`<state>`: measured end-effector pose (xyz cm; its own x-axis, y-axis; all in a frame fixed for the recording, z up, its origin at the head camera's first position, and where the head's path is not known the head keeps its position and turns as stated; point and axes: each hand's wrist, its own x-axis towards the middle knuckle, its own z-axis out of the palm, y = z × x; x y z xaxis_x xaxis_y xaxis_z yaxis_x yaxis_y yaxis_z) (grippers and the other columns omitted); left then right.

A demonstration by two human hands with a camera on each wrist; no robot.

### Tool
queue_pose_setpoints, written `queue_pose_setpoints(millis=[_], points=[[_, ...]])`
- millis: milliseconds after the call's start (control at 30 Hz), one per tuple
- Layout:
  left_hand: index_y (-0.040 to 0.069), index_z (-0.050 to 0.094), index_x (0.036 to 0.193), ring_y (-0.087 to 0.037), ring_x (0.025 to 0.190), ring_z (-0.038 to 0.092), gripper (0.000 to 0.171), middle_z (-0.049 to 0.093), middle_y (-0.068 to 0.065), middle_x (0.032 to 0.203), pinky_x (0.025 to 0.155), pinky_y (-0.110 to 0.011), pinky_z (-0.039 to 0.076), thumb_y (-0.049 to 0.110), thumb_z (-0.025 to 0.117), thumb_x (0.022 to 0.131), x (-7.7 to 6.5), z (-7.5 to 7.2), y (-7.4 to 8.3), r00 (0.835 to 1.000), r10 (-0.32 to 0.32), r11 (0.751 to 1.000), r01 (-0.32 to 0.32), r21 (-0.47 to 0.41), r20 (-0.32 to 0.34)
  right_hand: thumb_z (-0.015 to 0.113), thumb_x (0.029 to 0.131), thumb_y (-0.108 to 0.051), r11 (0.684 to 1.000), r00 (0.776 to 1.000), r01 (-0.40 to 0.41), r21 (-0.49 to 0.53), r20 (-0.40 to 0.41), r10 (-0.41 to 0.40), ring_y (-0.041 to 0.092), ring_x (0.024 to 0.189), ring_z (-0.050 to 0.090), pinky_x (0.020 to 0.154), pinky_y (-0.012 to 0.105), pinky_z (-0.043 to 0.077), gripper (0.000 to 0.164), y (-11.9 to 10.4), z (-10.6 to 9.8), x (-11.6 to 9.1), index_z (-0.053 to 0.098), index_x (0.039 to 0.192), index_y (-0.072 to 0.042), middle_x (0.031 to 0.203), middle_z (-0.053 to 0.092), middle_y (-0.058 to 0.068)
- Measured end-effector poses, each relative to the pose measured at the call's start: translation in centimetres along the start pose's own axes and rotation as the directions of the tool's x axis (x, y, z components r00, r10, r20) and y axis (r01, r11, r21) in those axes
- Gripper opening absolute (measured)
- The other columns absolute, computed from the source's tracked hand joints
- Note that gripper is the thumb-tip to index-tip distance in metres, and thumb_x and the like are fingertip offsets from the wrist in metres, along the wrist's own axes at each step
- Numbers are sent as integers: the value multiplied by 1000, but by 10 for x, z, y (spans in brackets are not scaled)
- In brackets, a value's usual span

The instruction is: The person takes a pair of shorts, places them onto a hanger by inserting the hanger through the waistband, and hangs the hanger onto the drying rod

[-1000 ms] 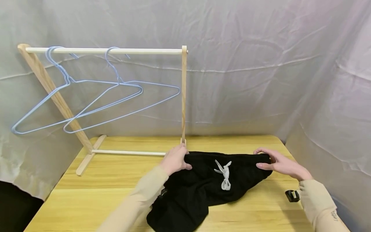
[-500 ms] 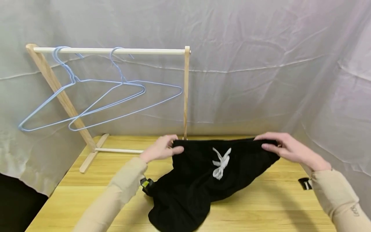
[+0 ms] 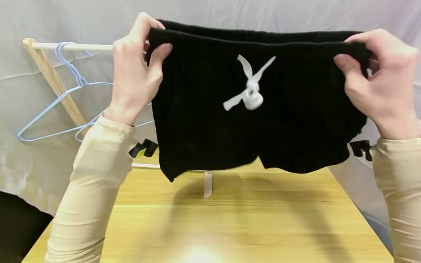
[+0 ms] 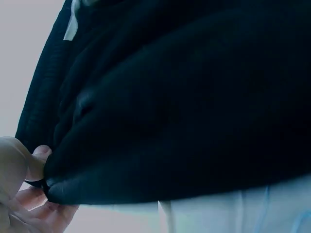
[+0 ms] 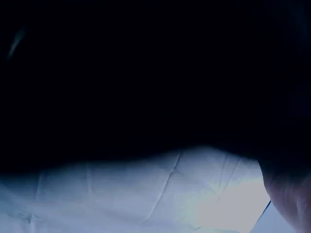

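Observation:
A pair of black shorts (image 3: pixel 210 109) hangs spread out in the air above the table, its waistband at the top. A white drawstring (image 3: pixel 252 89) is tied at the front of the waist. My left hand (image 3: pixel 136 69) pinches the left end of the waistband between thumb and fingers. At the other end my right hand (image 3: pixel 385 76) grips the waistband the same way. In the left wrist view the thumb and fingers (image 4: pixel 41 165) hold the black cloth's edge. Dark fabric fills most of the right wrist view, where only part of the right hand (image 5: pixel 291 194) shows.
Behind the left arm stands a wooden rack (image 3: pixel 54 78) with several blue wire hangers (image 3: pixel 62 98) on its white rod (image 3: pixel 95 46). The shorts hide the rack's right side, apart from a foot (image 3: pixel 208 184) on the wooden table (image 3: pixel 230 219). A grey curtain (image 3: pixel 296 14) hangs behind.
Both hands have raised the shorts by the waistband from the tabletop to high in front of the camera. The legs, bunched on the table before, now hang down freely.

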<state>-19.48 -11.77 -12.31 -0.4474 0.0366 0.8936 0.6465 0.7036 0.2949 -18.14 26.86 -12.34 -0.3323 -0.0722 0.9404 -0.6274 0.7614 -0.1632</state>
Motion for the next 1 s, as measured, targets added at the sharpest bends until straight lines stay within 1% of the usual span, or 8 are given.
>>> queue_pose_setpoints(millis=[100,233,400,533,700,833,933,1000], points=[[-2,61,109,-24,85,64,20,73,-14,102,77,-25,42,12,66,96,-2,-1,-8,1000,27,999,-28,29,14,65,89,-3,1000,998,11,-16,62,-10,-17,72,44,66,4,34,20,0,5,3,72,105,7,95,51,-42],[-3,61,106,-37,91,64,18,73,-19,100,82,-45,43,8,67,93,-8,3,-18,998,64,997,-65,46,26,66,87,3,993,990,-76,90,125,64,-14,75,53,70,2,41,14,4,15,0,75,98,2,90,57,-33],[-1,64,106,-35,98,67,15,75,-16,104,89,-45,47,4,66,92,-10,3,-22,996,68,996,-70,46,54,67,87,0,965,966,-193,177,207,156,-12,67,56,67,3,43,28,11,21,-8,71,91,-27,85,61,-28],[2,66,106,-28,98,67,13,75,-14,104,91,-41,49,-1,63,94,-17,5,-29,988,30,999,-35,33,149,67,89,-5,946,931,-277,167,289,222,-11,57,48,60,7,37,32,18,27,-16,67,86,-37,76,59,-29],[2,66,101,-28,84,62,12,74,-14,98,84,-41,48,-5,62,93,-35,12,-48,969,16,999,-24,26,246,57,98,-18,928,887,-356,115,355,296,-8,68,49,70,11,35,25,24,39,-31,70,81,-32,73,57,-35],[4,67,96,-27,71,55,13,71,-13,84,73,-39,45,-7,63,91,-53,17,-61,954,8,999,-18,33,300,53,101,-32,909,857,-412,63,365,363,-3,63,44,64,16,33,42,26,48,-43,64,62,-22,59,48,-30],[6,68,93,-23,66,56,15,72,-12,80,68,-33,43,-7,65,89,-65,20,-67,941,-20,999,7,39,337,59,97,-26,908,848,-417,49,381,368,1,58,38,59,19,30,42,26,54,-52,63,60,-6,55,45,-27],[7,69,93,-20,63,58,14,74,-11,82,65,-30,42,-7,67,89,-72,21,-71,933,-36,999,27,30,359,61,94,-19,908,840,-416,43,400,366,-1,61,42,61,16,32,31,28,56,-59,71,69,-3,60,52,-33]])
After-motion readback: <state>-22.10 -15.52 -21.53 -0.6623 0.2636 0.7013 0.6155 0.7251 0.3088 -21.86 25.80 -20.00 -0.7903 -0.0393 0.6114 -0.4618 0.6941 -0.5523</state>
